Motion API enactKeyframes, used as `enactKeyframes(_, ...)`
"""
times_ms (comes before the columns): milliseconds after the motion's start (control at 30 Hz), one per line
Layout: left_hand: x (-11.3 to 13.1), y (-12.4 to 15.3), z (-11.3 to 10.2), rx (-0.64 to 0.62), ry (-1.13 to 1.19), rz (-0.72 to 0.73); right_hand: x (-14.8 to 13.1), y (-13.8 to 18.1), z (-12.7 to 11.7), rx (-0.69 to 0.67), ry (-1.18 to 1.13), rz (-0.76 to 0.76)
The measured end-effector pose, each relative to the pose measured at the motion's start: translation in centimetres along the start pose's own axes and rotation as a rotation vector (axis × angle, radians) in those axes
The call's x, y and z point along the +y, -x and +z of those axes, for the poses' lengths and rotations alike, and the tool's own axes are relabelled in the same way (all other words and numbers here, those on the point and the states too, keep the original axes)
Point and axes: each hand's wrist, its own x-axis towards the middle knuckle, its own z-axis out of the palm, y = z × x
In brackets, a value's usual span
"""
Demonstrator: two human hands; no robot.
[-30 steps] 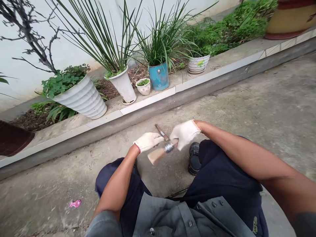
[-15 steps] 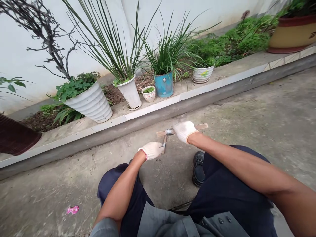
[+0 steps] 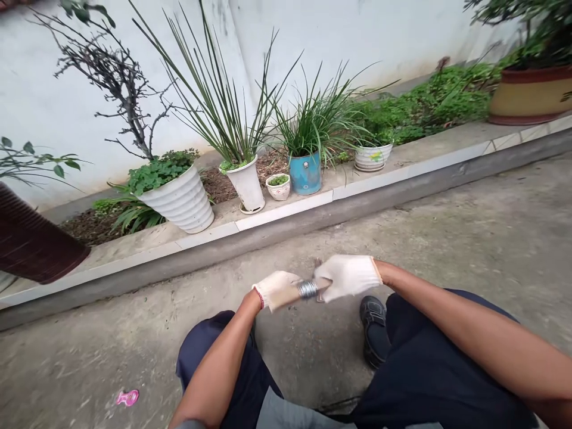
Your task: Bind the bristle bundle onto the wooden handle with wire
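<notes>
A brush is gripped between both gloved hands, well in front of the blue pot: left hand clenched on the bristle end, right hand on the handle; light, stiff, best held beside the metal band

**Flat daylight, soft shadows, a bit of smear on the gloves**

The scene is lit evenly by soft, overcast-looking daylight; no hard shadows are thrown anywhere. Only faint shading is seen on the concrete under the legs, below the blue pot. The white wall behind that pot is rendered bright but not blown out, and no glare is picked up. Slight motion blur is noticed on the left hand and right hand, in front of the pot. Wide-angle bending is visible along the curb, and detail is softened toward the corners.
</notes>
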Motion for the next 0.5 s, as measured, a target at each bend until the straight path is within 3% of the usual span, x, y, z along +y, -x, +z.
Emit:
enactKeyframes(100,0.4,0.0,1.4,0.003,0.057,-0.002,-0.7,-1.1,-0.5,0.225,-0.013,0.124)
enactKeyframes(167,0.5,-0.3,2.2,-0.021,0.071,-0.002,-0.3,-2.2,-0.1,0.274,-0.003,0.208)
enactKeyframes(367,-0.8,-2.2,3.7,-0.134,0.106,-0.043,1.4,-4.4,2.4,0.145,0.358,0.405)
enactKeyframes(500,-1.2,-3.0,3.6,-0.198,0.114,-0.087,1.4,-4.6,3.2,0.085,0.45,0.465)
